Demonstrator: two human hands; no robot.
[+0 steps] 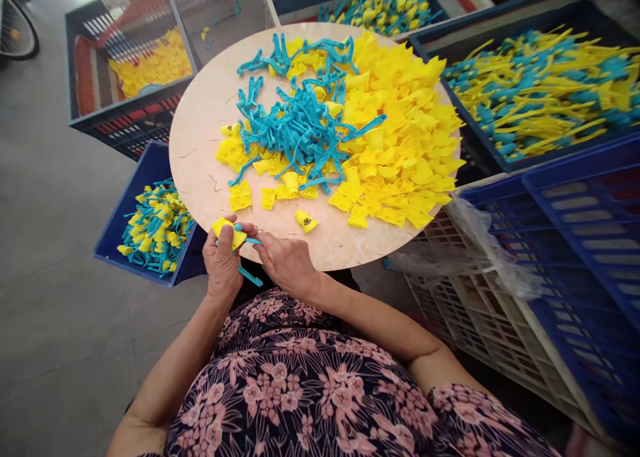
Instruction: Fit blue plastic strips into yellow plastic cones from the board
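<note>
At the near edge of the round table (200, 144), my left hand (223, 264) is closed on a yellow plastic piece (235, 236) with blue parts sticking out of it. My right hand (287, 260) pinches the end of a blue plastic strip (251, 241) that runs into the yellow piece. Another blue strip (250, 276) hangs below, between the hands. Beyond them lies a tangled heap of blue strips (300, 124). A single yellow piece with a dark print (305, 221) sits just right of my hands. A large pile of yellow pieces (400, 130) covers the table's right side.
A blue bin (113, 244) of joined blue-and-yellow pieces stands at the left. Behind it is a crate (130, 120) with yellow pieces. More crates with blue-and-yellow parts stand at the back (295, 0) and right (480, 140). Stacked crates (575, 244) flank the table's right.
</note>
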